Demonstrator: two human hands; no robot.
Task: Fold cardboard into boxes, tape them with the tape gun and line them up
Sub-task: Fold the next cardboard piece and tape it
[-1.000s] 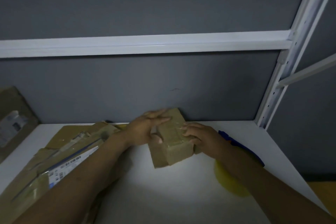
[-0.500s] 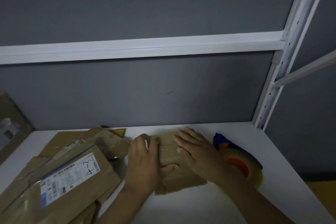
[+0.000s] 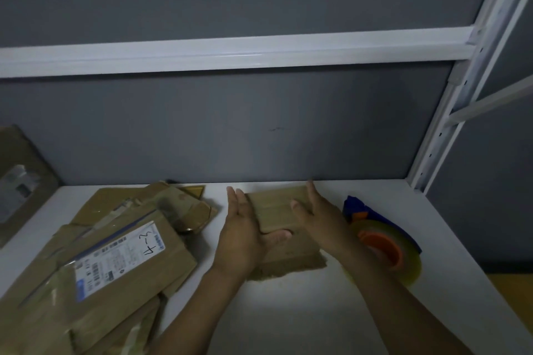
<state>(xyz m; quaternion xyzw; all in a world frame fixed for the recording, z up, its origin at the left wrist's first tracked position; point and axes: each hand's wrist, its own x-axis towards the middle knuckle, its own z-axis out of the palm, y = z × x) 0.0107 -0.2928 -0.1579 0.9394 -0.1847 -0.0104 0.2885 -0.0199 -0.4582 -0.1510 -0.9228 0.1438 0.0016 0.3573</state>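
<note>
A small brown cardboard box [image 3: 275, 207] sits near the back of the white table [image 3: 288, 311], its ragged lower flap [image 3: 291, 261] spread toward me. My left hand [image 3: 245, 233] presses flat against the box's left side, thumb lying under its front edge. On the right side my right hand [image 3: 320, 216] presses with straight fingers, thumb on the box top. The tape gun [image 3: 383, 239], blue with an orange hub and a clear tape roll, lies just right of my right wrist.
A heap of flattened cardboard [image 3: 109, 253] with a white label marked "4-3" covers the table's left part. Another cardboard piece [image 3: 20, 184] leans at the far left. A grey partition [image 3: 230, 130] with white rails stands right behind the box.
Both hands went from lying on top of the box to pressing on its two sides. The box now sits squarer and nearer the partition.
</note>
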